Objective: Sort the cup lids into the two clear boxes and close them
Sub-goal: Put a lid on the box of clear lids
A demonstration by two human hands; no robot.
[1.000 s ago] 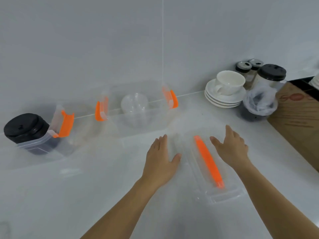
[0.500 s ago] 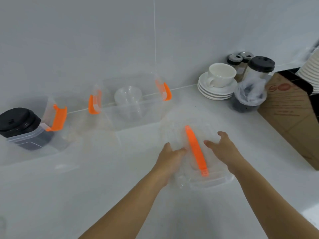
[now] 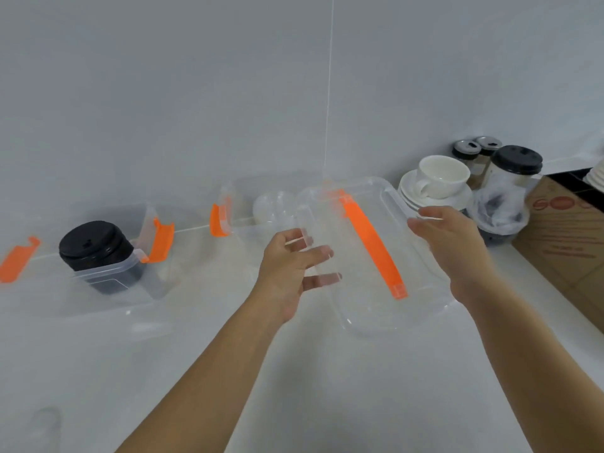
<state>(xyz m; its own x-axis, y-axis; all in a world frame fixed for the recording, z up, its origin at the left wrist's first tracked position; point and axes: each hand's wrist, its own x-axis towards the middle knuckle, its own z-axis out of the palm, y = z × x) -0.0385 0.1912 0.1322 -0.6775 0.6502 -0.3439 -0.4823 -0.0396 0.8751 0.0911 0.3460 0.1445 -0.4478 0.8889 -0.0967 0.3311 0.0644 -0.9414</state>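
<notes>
Far to the left of the clear box lid (image 3: 376,253) that we hold up, a loose orange clasp (image 3: 18,258) lies against the wall. Nearer the lid stands the first clear box (image 3: 108,279), open, with a stack of black cup lids (image 3: 94,245) inside and an orange latch (image 3: 160,240) raised at its end. Just behind the lid sits the second clear box (image 3: 248,230), also open, holding clear cup lids (image 3: 274,207); its orange latch (image 3: 217,220) shows at the end nearest the first box. Both boxes rest on the white bench (image 3: 359,371).

Our left hand (image 3: 291,273) holds the lid's near left edge, its fingers (image 3: 313,256) spread under the plastic and showing through it. Our right hand (image 3: 454,246) pinches the opposite long edge, so the lid with its orange handle (image 3: 372,246) hangs tilted above the bench, clear of everything.

We judge the sorting done, with black in one box and clear in the other, and the closing step begun. Next we would carry the lid back over the second box, square its rim to the box's rim, press it down, then fold the latches over. The plastic is hard to see, so alignment needs care.

Right of the lid, a white cup on saucers (image 3: 438,184), bagged lids (image 3: 500,204) and a cardboard box (image 3: 565,243) stand apart.
</notes>
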